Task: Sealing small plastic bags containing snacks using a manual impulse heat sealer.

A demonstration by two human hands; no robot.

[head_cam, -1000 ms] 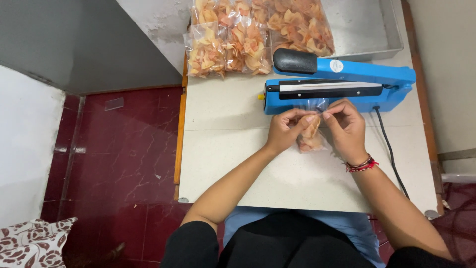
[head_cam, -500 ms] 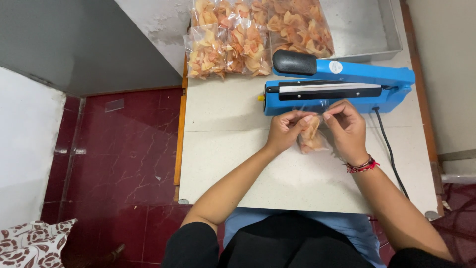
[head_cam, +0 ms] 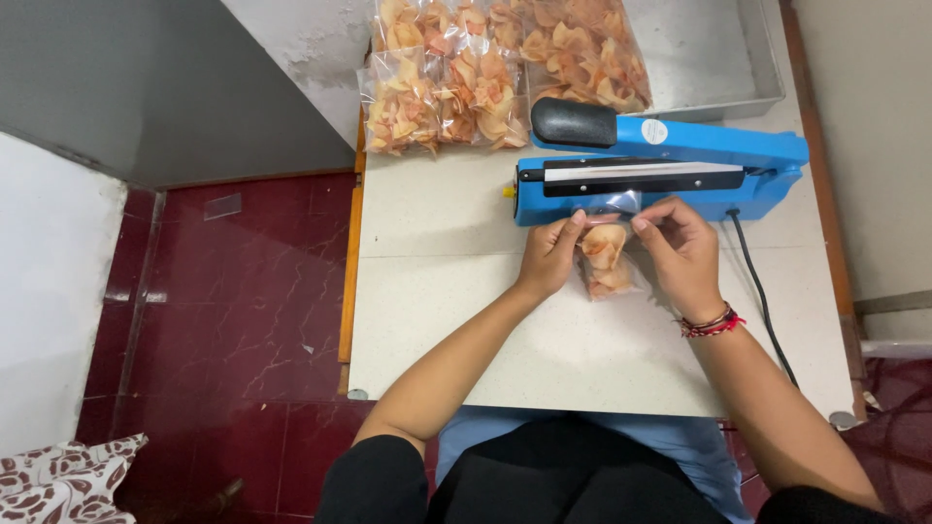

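A small clear bag of orange-pink chips [head_cam: 606,260] lies on the white table [head_cam: 466,311] between my hands. My left hand [head_cam: 549,254] pinches its top left corner and my right hand [head_cam: 680,245] pinches the top right corner. The bag's open top rests on the front edge of a blue heat sealer [head_cam: 670,173], whose black-handled arm [head_cam: 575,122] is raised. A red bead bracelet [head_cam: 711,323] sits on my right wrist.
Several filled clear bags of chips [head_cam: 456,87] are piled at the table's far left, partly in a metal tray [head_cam: 699,58]. A black cord [head_cam: 762,296] runs from the sealer over the table's right side. Dark red tiled floor [head_cam: 233,291] lies left.
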